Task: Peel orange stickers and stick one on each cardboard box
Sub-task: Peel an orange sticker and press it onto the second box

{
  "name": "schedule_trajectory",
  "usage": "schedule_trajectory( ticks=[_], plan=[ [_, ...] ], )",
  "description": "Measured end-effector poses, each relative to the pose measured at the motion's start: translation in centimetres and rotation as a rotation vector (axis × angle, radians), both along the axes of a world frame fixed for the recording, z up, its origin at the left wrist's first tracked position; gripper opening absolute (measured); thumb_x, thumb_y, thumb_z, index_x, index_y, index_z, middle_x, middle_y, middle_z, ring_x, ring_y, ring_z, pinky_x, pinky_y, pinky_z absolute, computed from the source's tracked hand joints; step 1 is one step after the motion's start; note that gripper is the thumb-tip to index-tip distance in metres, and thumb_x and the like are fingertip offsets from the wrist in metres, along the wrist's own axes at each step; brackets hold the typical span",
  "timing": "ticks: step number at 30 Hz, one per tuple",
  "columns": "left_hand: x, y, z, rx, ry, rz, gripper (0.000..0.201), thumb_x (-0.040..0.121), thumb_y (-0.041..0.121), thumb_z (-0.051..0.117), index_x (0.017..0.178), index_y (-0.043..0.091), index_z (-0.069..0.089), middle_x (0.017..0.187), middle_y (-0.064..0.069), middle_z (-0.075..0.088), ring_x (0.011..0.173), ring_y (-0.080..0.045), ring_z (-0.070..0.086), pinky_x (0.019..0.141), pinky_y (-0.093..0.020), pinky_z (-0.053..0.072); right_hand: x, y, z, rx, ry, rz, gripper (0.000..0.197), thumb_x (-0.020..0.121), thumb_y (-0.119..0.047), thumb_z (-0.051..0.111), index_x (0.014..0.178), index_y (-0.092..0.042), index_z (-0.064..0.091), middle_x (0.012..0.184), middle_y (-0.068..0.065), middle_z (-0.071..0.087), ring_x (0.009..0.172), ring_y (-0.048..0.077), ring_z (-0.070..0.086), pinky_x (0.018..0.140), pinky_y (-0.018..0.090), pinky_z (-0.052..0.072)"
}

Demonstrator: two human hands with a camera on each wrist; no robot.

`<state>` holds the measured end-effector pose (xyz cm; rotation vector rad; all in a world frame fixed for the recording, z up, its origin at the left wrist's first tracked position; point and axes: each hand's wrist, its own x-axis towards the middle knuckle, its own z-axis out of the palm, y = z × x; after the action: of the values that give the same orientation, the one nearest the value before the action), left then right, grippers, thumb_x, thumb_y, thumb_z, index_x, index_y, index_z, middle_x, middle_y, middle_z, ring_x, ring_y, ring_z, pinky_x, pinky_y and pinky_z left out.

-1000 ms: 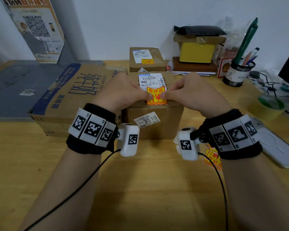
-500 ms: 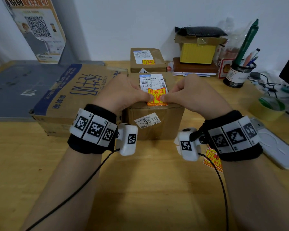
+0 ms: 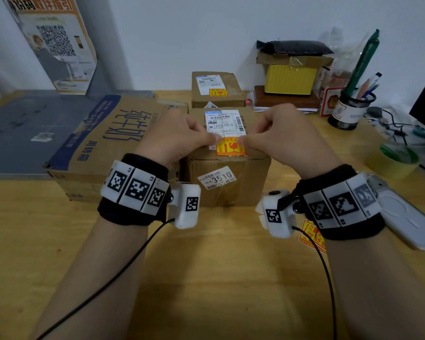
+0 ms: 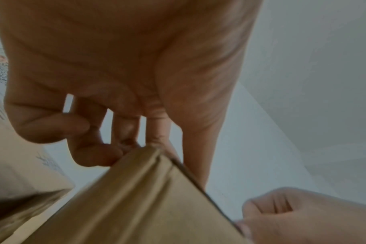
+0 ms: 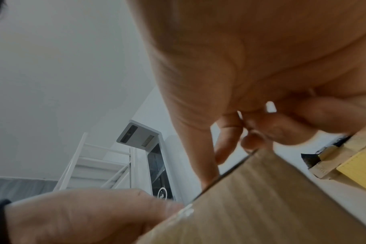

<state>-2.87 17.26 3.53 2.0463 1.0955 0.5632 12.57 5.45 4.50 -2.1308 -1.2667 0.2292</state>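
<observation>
Both hands have parted slightly, left hand [image 3: 179, 137] and right hand [image 3: 277, 138] pinching the orange sticker's [image 3: 230, 147] upper corners, flattening it onto the near box [image 3: 227, 182].

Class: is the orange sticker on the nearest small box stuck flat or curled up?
Mostly flat: the orange rectangular sticker lies on the small brown cardboard box; fingertips hide its top corners.

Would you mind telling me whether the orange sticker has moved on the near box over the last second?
No. The orange sticker sits at the same spot below the white shipping label on the near box.
</observation>
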Motion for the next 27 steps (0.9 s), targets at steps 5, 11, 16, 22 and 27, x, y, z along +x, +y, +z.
schedule_trajectory(
  ticks=[5, 11, 16, 22, 27],
  plan=[
    [0.1, 0.4, 0.0, -0.032, -0.139, 0.039, 0.034, 0.1, 0.034, 0.054, 0.081, 0.019, 0.078, 0.082, 0.006, 0.077, 0.085, -0.005, 0.069, 0.076, -0.027, 0.046, -0.7, 0.3, -0.3, 0.166, -0.03, 0.23, 0.033, 0.1, -0.044, 0.055, 0.086, -0.032, 0.082, 0.057, -0.026, 0.063, 0.08, 0.015, 0.046, 0.08, 0.032, 0.033],
    [0.3, 0.7, -0.3, -0.027, -0.184, 0.058, 0.041, 0.102, 0.039, 0.048, 0.085, 0.02, 0.08, 0.086, 0.008, 0.079, 0.095, -0.007, 0.069, 0.086, -0.03, 0.049, -1.0, 0.2, -0.3, -0.045, -0.122, 0.277, 0.042, 0.106, -0.049, 0.039, 0.101, -0.044, 0.081, 0.097, -0.011, 0.061, 0.131, 0.018, 0.034, 0.109, 0.046, 0.025],
    [0.6, 0.8, -0.7, -0.035, -0.179, 0.056, 0.04, 0.1, 0.045, 0.05, 0.087, 0.022, 0.081, 0.087, 0.01, 0.078, 0.1, -0.008, 0.067, 0.1, -0.039, 0.049, -0.9, 1.0, -1.2, -0.111, -0.172, 0.264, 0.041, 0.106, -0.052, 0.034, 0.112, -0.051, 0.075, 0.111, -0.01, 0.067, 0.132, 0.02, 0.033, 0.095, 0.041, 0.02],
    [0.6, 1.0, -0.8, -0.039, -0.191, 0.054, 0.034, 0.099, 0.042, 0.054, 0.083, 0.024, 0.078, 0.081, 0.012, 0.077, 0.095, -0.006, 0.067, 0.099, -0.037, 0.049, -1.1, 0.5, -0.4, -0.077, -0.163, 0.308, 0.037, 0.103, -0.044, 0.047, 0.094, -0.042, 0.083, 0.096, -0.019, 0.066, 0.124, 0.014, 0.038, 0.097, 0.034, 0.02],
    [0.8, 1.4, -1.0, -0.034, -0.194, 0.073, 0.03, 0.096, 0.042, 0.058, 0.083, 0.024, 0.079, 0.082, 0.013, 0.077, 0.095, -0.006, 0.067, 0.097, -0.034, 0.05, -1.2, 0.8, -0.6, -0.081, -0.185, 0.268, 0.039, 0.103, -0.047, 0.045, 0.094, -0.041, 0.083, 0.105, -0.013, 0.068, 0.124, 0.01, 0.036, 0.094, 0.034, 0.017]
  ],
)
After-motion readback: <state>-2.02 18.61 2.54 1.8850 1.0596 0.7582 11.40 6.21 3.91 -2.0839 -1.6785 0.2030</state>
